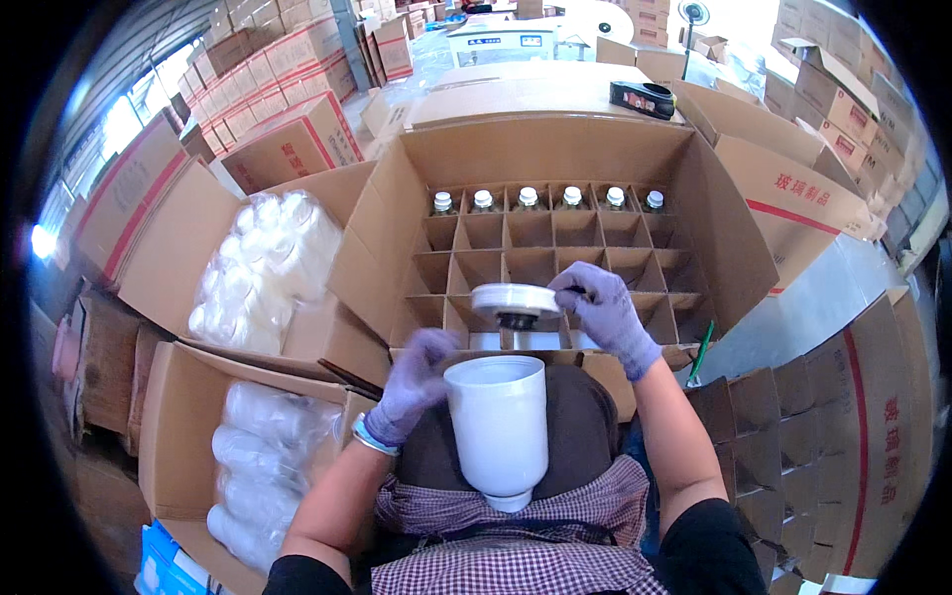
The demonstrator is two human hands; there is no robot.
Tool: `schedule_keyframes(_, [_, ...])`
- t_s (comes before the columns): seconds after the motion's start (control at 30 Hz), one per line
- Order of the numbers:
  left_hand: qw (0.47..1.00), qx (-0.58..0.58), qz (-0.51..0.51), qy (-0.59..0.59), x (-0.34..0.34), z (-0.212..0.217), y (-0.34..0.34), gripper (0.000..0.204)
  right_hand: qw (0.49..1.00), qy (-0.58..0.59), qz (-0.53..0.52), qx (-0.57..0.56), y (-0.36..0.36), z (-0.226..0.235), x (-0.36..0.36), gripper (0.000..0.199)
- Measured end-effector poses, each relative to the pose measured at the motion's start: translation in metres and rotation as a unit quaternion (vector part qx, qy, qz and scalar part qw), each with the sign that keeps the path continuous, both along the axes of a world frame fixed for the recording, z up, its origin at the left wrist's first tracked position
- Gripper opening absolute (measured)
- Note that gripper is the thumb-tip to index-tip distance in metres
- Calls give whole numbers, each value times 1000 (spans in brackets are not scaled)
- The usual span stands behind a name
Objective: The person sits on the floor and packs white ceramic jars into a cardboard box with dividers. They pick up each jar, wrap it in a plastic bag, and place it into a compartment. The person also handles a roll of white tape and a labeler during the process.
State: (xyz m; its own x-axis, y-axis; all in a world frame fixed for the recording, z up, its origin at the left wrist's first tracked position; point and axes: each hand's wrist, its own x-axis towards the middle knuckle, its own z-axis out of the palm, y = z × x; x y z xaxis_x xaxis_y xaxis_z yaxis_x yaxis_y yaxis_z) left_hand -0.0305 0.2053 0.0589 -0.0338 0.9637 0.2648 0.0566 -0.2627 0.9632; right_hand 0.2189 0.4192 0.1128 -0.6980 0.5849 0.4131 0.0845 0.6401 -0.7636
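A white plastic jar-shaped container (499, 426) stands in my lap, its wide mouth facing up and a narrower neck at its lower end. My right hand (607, 309), in a pale purple glove, pinches the edge of a round white lid (516, 297) with a black fitting on its underside. The lid hangs above the container, apart from its rim. Beside the container's upper left edge is my gloved left hand (412, 385), slightly blurred, its fingers and thumb apart with nothing between them.
Ahead stands an open carton (555, 149) with cardboard dividers; white-capped bottles (529, 198) line its far row. Bagged white plastic parts (268, 268) lie in a left carton, and bagged white cylinders (263, 456) in a nearer one. A tape dispenser (643, 99) rests on the far flap.
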Motion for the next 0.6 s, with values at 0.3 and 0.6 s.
schedule_keyframes(0.3, [998,-43,-28,26,7,8,9,62,983,39,179,-4,-40,-10,-1,10])
schedule_keyframes(0.6, [704,73,-34,706,38,102,14,18,973,45,165,-156,-60,-48,6,37])
